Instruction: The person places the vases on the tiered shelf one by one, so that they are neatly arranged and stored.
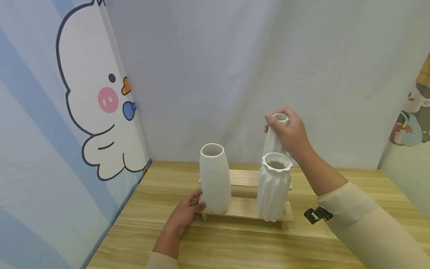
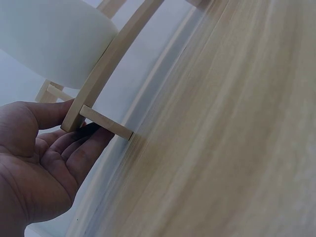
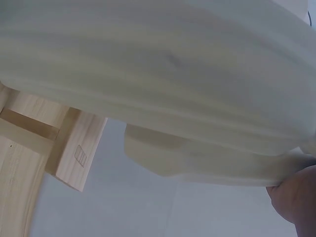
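Observation:
My left hand (image 1: pixel 185 212) grips the left end of a two-tier wooden stand (image 1: pixel 244 206), thumb on top of the lower shelf and fingers underneath, as the left wrist view shows. A smooth white vase (image 1: pixel 216 183) stands upright on that shelf's left end, just beside the hand. Toward the right end stands a ribbed white vase (image 1: pixel 273 194) with a scalloped rim. Behind it my right hand (image 1: pixel 293 132) holds a slim, faceted white vase (image 1: pixel 273 144) near its rim. In the right wrist view, the held vase's base (image 3: pixel 148 150) is off the stand, partly behind the ribbed vase.
The stand's upper shelf (image 1: pixel 244 178) runs along the back, near the grey wall cloth (image 1: pixel 201 82). Wood-grain tabletop (image 1: pixel 228 246) lies beneath. A cartoon-printed cloth (image 1: pixel 87 59) hangs at left. A black strap device (image 1: pixel 317 215) sits by the right sleeve.

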`<state>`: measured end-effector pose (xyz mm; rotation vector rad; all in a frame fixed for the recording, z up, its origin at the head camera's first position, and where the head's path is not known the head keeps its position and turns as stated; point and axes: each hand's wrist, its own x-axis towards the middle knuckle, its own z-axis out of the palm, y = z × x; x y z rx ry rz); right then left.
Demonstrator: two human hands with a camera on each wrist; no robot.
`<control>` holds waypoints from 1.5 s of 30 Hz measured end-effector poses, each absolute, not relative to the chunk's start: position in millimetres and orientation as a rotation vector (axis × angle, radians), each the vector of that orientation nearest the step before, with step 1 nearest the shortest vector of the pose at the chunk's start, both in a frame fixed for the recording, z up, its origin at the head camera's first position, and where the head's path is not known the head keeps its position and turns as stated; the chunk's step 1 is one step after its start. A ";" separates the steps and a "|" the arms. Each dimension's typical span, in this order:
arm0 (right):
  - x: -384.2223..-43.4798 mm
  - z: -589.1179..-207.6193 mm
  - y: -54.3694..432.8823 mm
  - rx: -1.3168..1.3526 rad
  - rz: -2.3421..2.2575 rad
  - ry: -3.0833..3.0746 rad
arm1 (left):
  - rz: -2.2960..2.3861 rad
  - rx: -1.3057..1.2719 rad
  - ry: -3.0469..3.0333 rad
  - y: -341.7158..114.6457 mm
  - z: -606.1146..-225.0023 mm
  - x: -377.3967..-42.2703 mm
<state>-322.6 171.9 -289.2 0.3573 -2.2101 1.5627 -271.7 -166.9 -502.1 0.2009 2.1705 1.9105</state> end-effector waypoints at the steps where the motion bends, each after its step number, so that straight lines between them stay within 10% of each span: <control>1: -322.6 -289.7 171.7 0.358 1.566 -2.211 | 1.919 0.200 2.165 -166.4 -501.6 -271.7; 45: -326.1 -303.0 183.2 0.506 1.793 -2.350 | 1.929 0.168 2.165 -165.1 -500.5 -271.8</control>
